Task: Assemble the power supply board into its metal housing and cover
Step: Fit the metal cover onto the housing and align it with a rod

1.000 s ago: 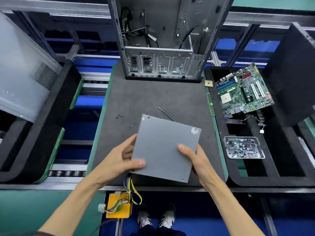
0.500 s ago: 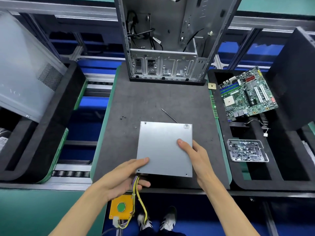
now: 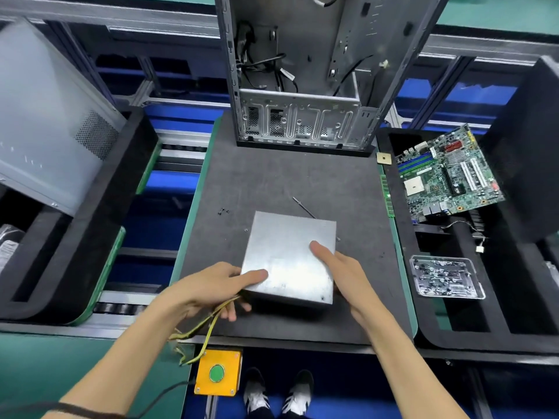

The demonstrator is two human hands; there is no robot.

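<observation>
A grey metal power supply housing [image 3: 287, 246] sits low over the dark mat [image 3: 272, 182], its flat face up. My left hand [image 3: 217, 285] grips its near left corner, thumb on top and fingers under, where yellow wires [image 3: 208, 325] trail out toward me. My right hand [image 3: 338, 267] holds the right side, thumb lying on the top face and fingers down the edge. The board inside is hidden.
An open computer case [image 3: 302, 122] stands at the mat's far edge. A thin screwdriver bit [image 3: 304, 207] and loose screws [image 3: 223, 211] lie behind the housing. A motherboard [image 3: 447, 173] and a screw tray [image 3: 446, 278] sit in the right foam tray. A yellow button box [image 3: 217, 373] hangs below.
The housing has come down and turned square to the mat. My left hand has shifted to the near corner with the wires, and my right thumb has slid further onto the top.
</observation>
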